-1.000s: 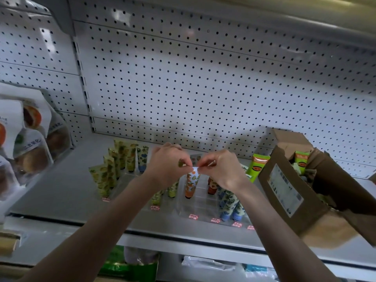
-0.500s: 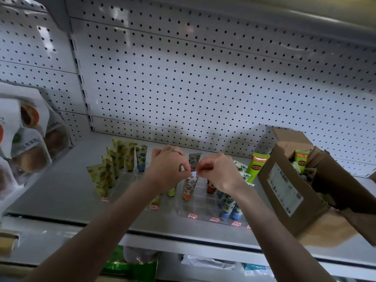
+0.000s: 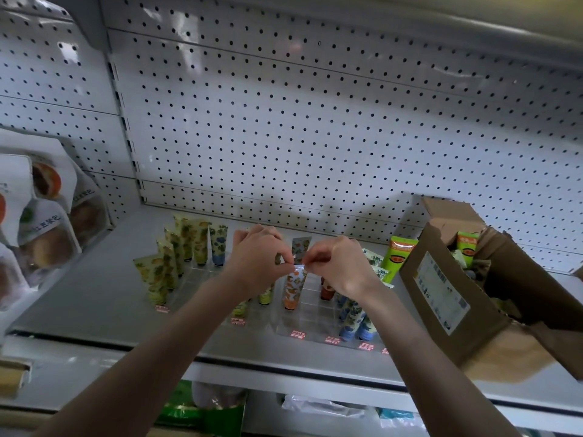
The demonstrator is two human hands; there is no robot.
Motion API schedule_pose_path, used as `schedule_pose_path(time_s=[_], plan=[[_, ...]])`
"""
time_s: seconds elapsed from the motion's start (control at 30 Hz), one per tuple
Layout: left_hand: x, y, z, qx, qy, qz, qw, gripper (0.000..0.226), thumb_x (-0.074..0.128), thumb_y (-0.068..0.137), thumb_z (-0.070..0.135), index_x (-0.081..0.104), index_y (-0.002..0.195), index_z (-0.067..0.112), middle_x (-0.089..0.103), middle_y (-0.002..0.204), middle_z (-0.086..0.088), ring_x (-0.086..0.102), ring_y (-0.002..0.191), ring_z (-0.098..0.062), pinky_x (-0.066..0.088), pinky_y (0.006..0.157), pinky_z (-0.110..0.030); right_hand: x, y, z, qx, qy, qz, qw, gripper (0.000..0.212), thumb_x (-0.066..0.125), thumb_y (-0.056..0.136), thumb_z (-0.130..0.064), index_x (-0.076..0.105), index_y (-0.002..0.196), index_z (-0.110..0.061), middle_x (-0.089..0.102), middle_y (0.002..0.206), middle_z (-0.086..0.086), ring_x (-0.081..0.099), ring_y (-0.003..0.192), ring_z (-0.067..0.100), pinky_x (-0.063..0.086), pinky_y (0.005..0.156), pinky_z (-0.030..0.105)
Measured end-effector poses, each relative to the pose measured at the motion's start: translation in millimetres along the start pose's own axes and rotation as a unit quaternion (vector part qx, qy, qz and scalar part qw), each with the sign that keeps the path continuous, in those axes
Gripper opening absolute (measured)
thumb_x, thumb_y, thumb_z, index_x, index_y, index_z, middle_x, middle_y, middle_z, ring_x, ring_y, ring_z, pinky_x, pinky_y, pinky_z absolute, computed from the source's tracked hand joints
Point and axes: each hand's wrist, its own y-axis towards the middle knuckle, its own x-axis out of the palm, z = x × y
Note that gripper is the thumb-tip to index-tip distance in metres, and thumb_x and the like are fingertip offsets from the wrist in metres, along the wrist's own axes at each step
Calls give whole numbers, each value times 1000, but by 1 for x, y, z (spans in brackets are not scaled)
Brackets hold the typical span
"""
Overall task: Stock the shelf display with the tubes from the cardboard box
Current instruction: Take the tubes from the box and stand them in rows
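A left hand [image 3: 255, 257] and right hand [image 3: 339, 266], fingers pinching, hold an orange-patterned tube [image 3: 293, 288] upright in the shelf display [image 3: 312, 323], left of the cardboard box [image 3: 479, 335]; its white label [image 3: 440, 293] is illegible.

no text legible. blurred characters on white snack pouches [image 3: 47, 216]; tiny print on white label [image 3: 441, 291] of brown cardboard box [image 3: 467, 339]; red price tags [image 3: 298, 334] on the clear tray front, unreadable.

The left grip [image 3: 257, 260] and the right grip [image 3: 337, 266] both pinch the flat top edge of an orange-patterned tube [image 3: 293, 290] standing cap-down in the clear display tray [image 3: 310, 313] on the grey shelf [image 3: 94, 298], with yellow-patterned tubes [image 3: 170, 263] to its left and the open cardboard box [image 3: 441, 288] at right.
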Motion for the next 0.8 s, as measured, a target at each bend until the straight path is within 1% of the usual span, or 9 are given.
schedule_pose_path(time_s=[0.07, 0.23, 0.33, 0.47, 0.57, 0.6, 0.67, 0.73, 0.8], plan=[[0, 0, 0, 2, 2, 1, 1000, 12, 57, 85, 42, 68, 87, 36, 44, 105, 15, 33, 110, -8, 11, 76, -27, 0, 0, 1, 4, 1, -3, 1000, 12, 69, 79, -3, 76, 84, -12, 72, 84, -1, 66, 79, 10, 52, 76, 17], [1, 0, 0, 1, -1, 9, 1000, 8, 58, 85, 41, 66, 83, 37, 46, 107, 16, 34, 110, -7, 11, 76, -27, -1, -1, 0, 15, 4, -9, 1000, 13, 69, 79, -4, 76, 85, -13, 72, 83, -2, 66, 77, 9, 53, 73, 16], [1, 0, -1, 2, 0, 8, 1000, 9, 58, 85, 41, 66, 85, 37, 42, 102, 17, 33, 109, -7, 11, 75, -26, -2, -1, 0, 22, 5, -9, 1000, 12, 69, 79, -5, 75, 85, -14, 71, 83, -2, 66, 76, 8, 52, 71, 14], [0, 0, -1, 3, 0, 12, 1000, 12, 57, 86, 41, 67, 90, 36, 42, 102, 17, 33, 111, -8, 12, 78, -27, -1, -1, 0, 31, 17, -8, 999, 10, 69, 80, -8, 74, 86, -15, 70, 83, -3, 65, 76, 7, 51, 69, 12], [-2, 0, -2, 5, -17, 23, 1000, 11, 58, 86, 40, 67, 90, 36, 44, 102, 15, 34, 109, -7, 11, 75, -25, -5, -2, -1, 30, 16, 4, 999, 9, 70, 81, -10, 74, 88, -14, 71, 84, -2, 65, 77, 9, 53, 73, 16], [-2, 0, -1, 7, -25, 30, 999, 10, 58, 85, 38, 67, 90, 35, 46, 101, 15, 34, 107, -6, 11, 74, -25, -8, -3, 0, 30, 19, 11, 999, 9, 69, 81, -10, 74, 88, -13, 70, 82, -3, 65, 76, 8, 53, 72, 15], [-2, 1, 0, 13, -45, 54, 997, 10, 60, 84, 36, 68, 89, 32, 49, 96, 15, 34, 101, -5, 11, 73, -25, -15, -5, 2, 28, 28, 31, 999, 6, 69, 82, -10, 73, 85, -12, 68, 76, -6, 63, 71, 4, 50, 67, 10], [0, 4, 2, 23, -74, 79, 994, 10, 63, 83, 35, 69, 88, 29, 53, 90, 16, 37, 96, -5, 16, 76, -25, -24, -7, 7, 29, 33, 57, 997, 4, 69, 83, -13, 73, 84, -15, 66, 73, -11, 61, 69, 1, 47, 64, 6], [3, 8, 5, 37, -116, 92, 988, 11, 65, 82, 35, 69, 89, 28, 59, 87, 14, 46, 91, -7, 30, 84, -31, -35, -10, 14, 28, 40, 88, 995, 4, 70, 83, -15, 73, 85, -16, 66, 74, -12, 62, 70, 0, 46, 64, 4]])
